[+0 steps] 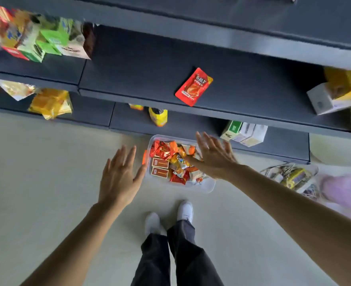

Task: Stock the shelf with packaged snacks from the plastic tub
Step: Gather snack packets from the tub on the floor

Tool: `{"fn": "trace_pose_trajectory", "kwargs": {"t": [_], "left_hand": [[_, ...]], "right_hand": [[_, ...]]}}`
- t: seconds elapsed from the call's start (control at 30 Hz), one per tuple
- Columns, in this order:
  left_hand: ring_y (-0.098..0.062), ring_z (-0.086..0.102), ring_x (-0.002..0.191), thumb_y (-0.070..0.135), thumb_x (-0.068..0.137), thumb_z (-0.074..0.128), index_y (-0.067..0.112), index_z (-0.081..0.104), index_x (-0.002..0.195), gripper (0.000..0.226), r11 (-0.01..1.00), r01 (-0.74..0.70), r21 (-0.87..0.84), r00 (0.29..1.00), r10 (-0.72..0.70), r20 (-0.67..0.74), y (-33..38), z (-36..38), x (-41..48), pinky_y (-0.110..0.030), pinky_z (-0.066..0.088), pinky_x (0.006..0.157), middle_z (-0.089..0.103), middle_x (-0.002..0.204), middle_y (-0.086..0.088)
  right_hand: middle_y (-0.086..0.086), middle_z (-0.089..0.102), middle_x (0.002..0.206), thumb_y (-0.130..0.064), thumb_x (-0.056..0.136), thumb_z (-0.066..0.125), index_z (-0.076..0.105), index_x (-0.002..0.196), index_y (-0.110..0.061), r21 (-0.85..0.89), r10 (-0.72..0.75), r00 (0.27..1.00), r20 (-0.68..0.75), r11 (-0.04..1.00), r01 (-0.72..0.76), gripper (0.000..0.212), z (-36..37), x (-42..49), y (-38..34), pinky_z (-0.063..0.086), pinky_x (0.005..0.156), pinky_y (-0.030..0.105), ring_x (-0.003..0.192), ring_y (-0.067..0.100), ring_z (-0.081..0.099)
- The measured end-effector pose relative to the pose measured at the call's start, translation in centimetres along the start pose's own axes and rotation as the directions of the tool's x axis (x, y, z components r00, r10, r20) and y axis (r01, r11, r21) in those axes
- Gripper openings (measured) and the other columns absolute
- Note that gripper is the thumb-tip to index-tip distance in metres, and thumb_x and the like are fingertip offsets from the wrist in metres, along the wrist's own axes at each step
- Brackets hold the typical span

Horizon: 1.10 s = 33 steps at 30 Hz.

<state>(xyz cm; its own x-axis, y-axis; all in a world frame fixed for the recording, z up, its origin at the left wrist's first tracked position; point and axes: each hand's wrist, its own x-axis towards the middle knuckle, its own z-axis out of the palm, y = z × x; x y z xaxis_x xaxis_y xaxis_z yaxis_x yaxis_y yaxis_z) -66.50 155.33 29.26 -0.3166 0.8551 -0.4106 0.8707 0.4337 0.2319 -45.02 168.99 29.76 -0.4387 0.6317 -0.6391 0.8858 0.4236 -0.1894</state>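
Shelving (141, 65) of dark grey boards ran beyond both hands, in several levels. Pale floor (36, 162) lay under the hands and around the feet of the person.

The clear plastic tub (208, 187) stood on the floor between the two hands, just in front of the lowest shelf board. It was full of packaged snacks (170, 155), mostly red and orange.

The left hand (118, 178) was spread wide, fingers straight and apart, and held nothing. Its thumb was near an orange latch (144, 156) on the left side of the tub; I cannot tell if it touched. The right hand (215, 159) was also wide, with straight spread fingers, and it held nothing. It hung over the right part of the tub, and it is not clear whether it touched the snacks below it.

White and green cartons (243, 132) stood on the lowest board, just beyond the right hand. Yellow bags (50, 103) lay on the same level far beyond the left hand, to the left of it. One red packet (193, 86) lay flat and alone on the board above, beyond the fingertips of the right hand. Two small brown boxes (160, 168) lay side by side inside the tub, at its left wall, near the left thumb.
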Motion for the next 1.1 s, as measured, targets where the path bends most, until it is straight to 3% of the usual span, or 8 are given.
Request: {"fn": "trace_pose_trajectory", "kwargs": {"t": [0.13, 0.37, 0.57, 0.73, 0.83, 0.97, 1.1], "left_hand": [[-0.024, 0.015, 0.148, 0.049, 0.099, 0.033, 0.023, 0.015, 0.154, 0.064, 0.994, 0.088, -0.071, 0.994, -0.083, 0.072, -1.9, 6.8, 2.1, -0.036, 0.014, 0.117, 0.008, 0.162, -0.007], [-0.025, 0.013, 0.148, 0.051, 0.096, 0.039, 0.018, 0.006, 0.154, 0.074, 0.982, 0.125, -0.141, 0.992, -0.124, 0.019, -6.2, 23.0, 11.1, -0.04, 0.019, 0.116, 0.006, 0.162, -0.008], [-0.031, 0.018, 0.145, 0.057, 0.091, 0.039, 0.012, 0.005, 0.154, 0.085, 0.986, 0.014, -0.167, 0.99, -0.037, -0.134, -9.6, 36.0, 17.8, -0.045, 0.022, 0.114, 0.012, 0.16, -0.015], [-0.034, 0.021, 0.144, 0.06, 0.091, 0.038, 0.015, 0.0, 0.154, 0.086, 0.989, -0.023, -0.145, 0.972, -0.011, -0.233, -10.9, 42.4, 20.1, -0.051, 0.029, 0.11, 0.002, 0.162, -0.009], [-0.034, 0.025, 0.142, 0.061, 0.091, 0.039, 0.014, 0.001, 0.154, 0.087, 0.994, -0.024, -0.108, 0.952, -0.01, -0.306, -11.0, 43.5, 20.3, -0.052, 0.036, 0.103, 0.003, 0.162, -0.007], [-0.034, 0.026, 0.142, 0.061, 0.09, 0.037, 0.013, 0.003, 0.154, 0.087, 0.994, -0.027, -0.102, 0.946, -0.008, -0.325, -11.0, 43.5, 20.4, -0.052, 0.036, 0.103, 0.005, 0.162, -0.007], [-0.033, 0.028, 0.141, 0.066, 0.087, 0.029, 0.012, 0.005, 0.154, 0.09, 0.992, -0.024, -0.128, 0.948, -0.018, -0.316, -10.9, 43.3, 20.3, -0.052, 0.04, 0.1, 0.006, 0.162, -0.007]], "right_hand": [[0.005, -0.004, 0.161, -0.079, 0.078, 0.019, -0.008, 0.152, -0.023, 0.026, 0.071, 0.995, 0.077, 0.997, -0.074, 0.096, 8.4, 3.6, 3.7, 0.006, 0.117, 0.053, 0.148, 0.026, 0.003], [0.004, -0.002, 0.161, -0.072, 0.085, 0.035, -0.011, 0.151, -0.021, -0.003, 0.087, 0.986, 0.144, 0.996, -0.088, 0.096, 24.0, 14.1, 9.9, 0.019, 0.116, 0.048, 0.147, 0.027, 0.012], [0.003, 0.008, 0.161, -0.061, 0.088, 0.046, 0.002, 0.153, -0.018, -0.028, -0.054, 0.992, 0.112, 0.998, 0.057, 0.09, 34.5, 22.2, 14.1, 0.016, 0.116, 0.036, 0.147, 0.02, 0.013], [-0.001, 0.021, 0.158, -0.046, 0.083, 0.065, 0.021, 0.151, -0.019, -0.024, -0.182, 0.982, 0.052, 0.983, 0.184, 0.086, 38.8, 25.4, 16.3, 0.019, 0.114, 0.027, 0.143, 0.016, 0.024], [0.001, 0.029, 0.155, -0.035, 0.077, 0.075, 0.033, 0.148, -0.019, -0.066, -0.206, 0.977, -0.055, 0.977, 0.202, 0.084, 40.3, 25.9, 17.4, 0.019, 0.112, 0.024, 0.141, 0.017, 0.03], [0.005, 0.046, 0.145, -0.021, 0.076, 0.077, 0.049, 0.138, -0.017, -0.087, -0.221, 0.962, -0.16, 0.974, 0.209, 0.068, 40.0, 26.2, 16.7, 0.029, 0.11, 0.029, 0.133, 0.021, 0.044], [0.001, 0.059, 0.131, -0.02, 0.079, 0.074, 0.056, 0.132, -0.017, -0.058, -0.166, 0.972, -0.166, 0.986, 0.159, 0.056, 38.7, 26.2, 15.8, 0.039, 0.104, 0.033, 0.118, 0.02, 0.057]]}}
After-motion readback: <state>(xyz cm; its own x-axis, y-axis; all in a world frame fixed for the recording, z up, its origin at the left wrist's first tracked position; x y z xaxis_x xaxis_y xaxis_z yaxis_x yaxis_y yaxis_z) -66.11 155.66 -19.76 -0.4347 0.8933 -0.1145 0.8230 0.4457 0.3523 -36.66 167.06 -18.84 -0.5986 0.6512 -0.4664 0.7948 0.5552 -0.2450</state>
